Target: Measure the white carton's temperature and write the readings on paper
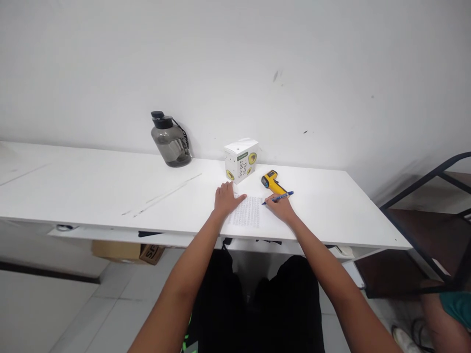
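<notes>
A sheet of paper (246,213) covered in rows of handwriting lies on the white desk in front of me. My left hand (225,198) rests flat at its upper left corner, thumb stretched over the paper. My right hand (280,206) grips a blue pen (283,196), its tip at the right edge of the writing. Just beyond the right hand lies a yellow and black infrared thermometer gun (272,182). Behind the left hand stands a white box (241,159) printed with avocados and "Meal".
A large grey water bottle (170,139) with a black lid stands against the wall. Under the white desk (91,189) are a shelf and a cardboard box (121,251). A dark metal frame (423,184) stands at the right, with part of another person's leg (437,314) below.
</notes>
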